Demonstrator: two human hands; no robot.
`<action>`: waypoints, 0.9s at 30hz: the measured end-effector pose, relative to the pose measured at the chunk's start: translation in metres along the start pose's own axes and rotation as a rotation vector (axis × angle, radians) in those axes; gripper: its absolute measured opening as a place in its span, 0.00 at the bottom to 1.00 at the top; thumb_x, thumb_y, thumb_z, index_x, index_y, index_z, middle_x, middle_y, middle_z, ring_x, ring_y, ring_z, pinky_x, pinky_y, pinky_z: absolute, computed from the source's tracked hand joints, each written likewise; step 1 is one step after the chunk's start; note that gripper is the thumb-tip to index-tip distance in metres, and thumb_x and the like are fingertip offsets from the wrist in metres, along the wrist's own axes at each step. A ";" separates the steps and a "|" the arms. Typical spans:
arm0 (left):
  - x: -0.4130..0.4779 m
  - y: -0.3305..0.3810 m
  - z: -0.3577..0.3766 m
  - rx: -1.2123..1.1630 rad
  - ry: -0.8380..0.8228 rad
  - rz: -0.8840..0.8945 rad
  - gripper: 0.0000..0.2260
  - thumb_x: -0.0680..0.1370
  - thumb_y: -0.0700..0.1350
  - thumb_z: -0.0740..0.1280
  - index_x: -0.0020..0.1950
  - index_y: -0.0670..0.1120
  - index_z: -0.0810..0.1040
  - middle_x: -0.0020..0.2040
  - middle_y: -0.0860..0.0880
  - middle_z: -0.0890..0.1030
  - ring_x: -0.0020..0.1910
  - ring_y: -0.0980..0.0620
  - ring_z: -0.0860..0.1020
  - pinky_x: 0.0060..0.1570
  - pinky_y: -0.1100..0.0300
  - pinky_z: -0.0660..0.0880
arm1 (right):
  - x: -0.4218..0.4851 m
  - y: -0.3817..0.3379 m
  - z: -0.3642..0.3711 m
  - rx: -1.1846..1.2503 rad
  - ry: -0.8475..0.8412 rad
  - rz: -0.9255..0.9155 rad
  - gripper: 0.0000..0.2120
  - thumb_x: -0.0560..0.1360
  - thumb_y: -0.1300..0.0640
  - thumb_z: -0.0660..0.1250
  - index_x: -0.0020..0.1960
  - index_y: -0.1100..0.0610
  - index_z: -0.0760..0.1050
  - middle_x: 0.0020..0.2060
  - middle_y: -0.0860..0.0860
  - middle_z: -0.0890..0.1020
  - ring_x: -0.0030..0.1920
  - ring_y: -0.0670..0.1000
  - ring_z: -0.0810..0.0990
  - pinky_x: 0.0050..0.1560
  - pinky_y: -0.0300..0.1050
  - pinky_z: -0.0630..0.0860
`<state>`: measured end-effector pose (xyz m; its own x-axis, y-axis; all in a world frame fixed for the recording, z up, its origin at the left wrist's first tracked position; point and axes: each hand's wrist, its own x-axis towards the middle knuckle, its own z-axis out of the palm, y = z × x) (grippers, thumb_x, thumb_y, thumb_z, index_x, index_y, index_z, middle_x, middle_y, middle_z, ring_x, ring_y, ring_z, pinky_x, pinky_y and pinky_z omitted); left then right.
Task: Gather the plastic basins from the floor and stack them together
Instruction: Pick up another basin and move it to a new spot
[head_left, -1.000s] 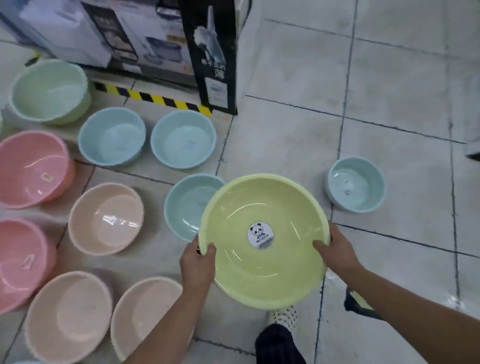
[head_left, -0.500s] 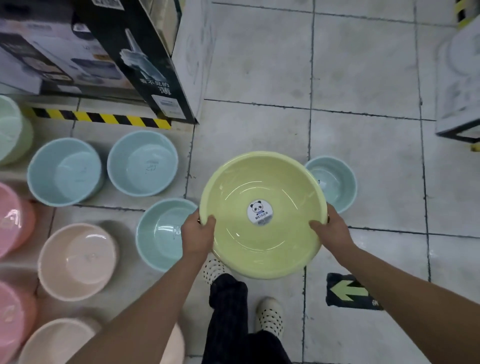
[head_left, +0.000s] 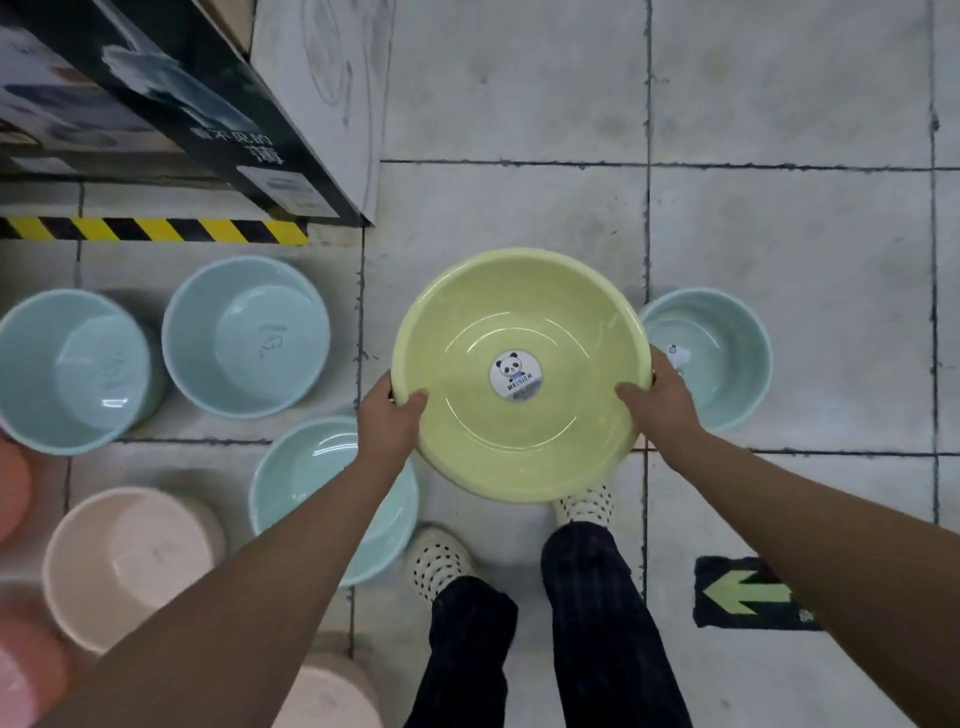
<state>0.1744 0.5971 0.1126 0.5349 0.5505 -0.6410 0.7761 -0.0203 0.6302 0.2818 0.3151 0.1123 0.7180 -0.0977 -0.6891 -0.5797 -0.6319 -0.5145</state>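
A yellow basin (head_left: 519, 312) is held off the tiled floor (head_left: 779, 234) in front of the body, mouth up and roughly level. A round panda sticker (head_left: 516, 373) is seen at the centre of its bottom.

The rim is gripped on the left side by the left hand (head_left: 389, 421), thumb inside the bowl and fingers curled under the edge. The right side of the rim is gripped by the right hand (head_left: 660, 410) in the same way. Nothing else is held.

A small blue basin (head_left: 727, 358) is seen on the floor just right of the yellow basin, partly covered by its rim and the right hand. Whether the two touch cannot be told.

A near blue basin (head_left: 306, 478) is seen on the floor under the left forearm. Two more are set further left: a middle blue basin (head_left: 244, 338) and a far-left blue basin (head_left: 67, 374), close together. A beige basin (head_left: 124, 566) is placed nearer the body, and a second beige basin (head_left: 332, 696) is cut off by the bottom edge. Pink basins (head_left: 13, 493) are cut off at the left edge.

A printed cardboard box (head_left: 208, 104) is seen top left, with black-and-yellow tape (head_left: 156, 229) on the floor along its base. A green arrow marker (head_left: 748, 592) is stuck to the floor lower right. Spotted slippers (head_left: 439, 561) and dark trousers (head_left: 597, 623) are seen below the yellow basin.
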 end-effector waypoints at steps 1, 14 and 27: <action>0.013 -0.005 0.005 0.015 -0.040 -0.001 0.13 0.75 0.37 0.69 0.59 0.42 0.78 0.49 0.46 0.81 0.46 0.48 0.79 0.43 0.60 0.76 | 0.016 0.004 0.006 -0.007 0.005 -0.001 0.28 0.75 0.61 0.65 0.73 0.49 0.65 0.58 0.52 0.79 0.57 0.57 0.77 0.59 0.56 0.76; 0.119 -0.070 0.092 0.141 0.025 0.028 0.20 0.76 0.37 0.65 0.69 0.43 0.71 0.57 0.46 0.78 0.53 0.47 0.76 0.52 0.56 0.72 | 0.153 0.065 0.050 0.085 -0.198 -0.082 0.34 0.66 0.55 0.75 0.68 0.42 0.66 0.58 0.45 0.79 0.59 0.52 0.78 0.60 0.58 0.77; 0.148 -0.104 0.123 0.103 0.094 -0.017 0.22 0.77 0.36 0.63 0.70 0.45 0.70 0.61 0.44 0.78 0.57 0.45 0.76 0.57 0.53 0.73 | 0.190 0.095 0.076 -0.028 -0.200 -0.137 0.35 0.73 0.61 0.71 0.75 0.49 0.60 0.59 0.46 0.74 0.59 0.51 0.75 0.57 0.47 0.73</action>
<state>0.2142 0.5781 -0.1022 0.4918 0.6268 -0.6044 0.8175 -0.0934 0.5683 0.3339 0.2949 -0.1059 0.6974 0.1426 -0.7024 -0.4691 -0.6501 -0.5978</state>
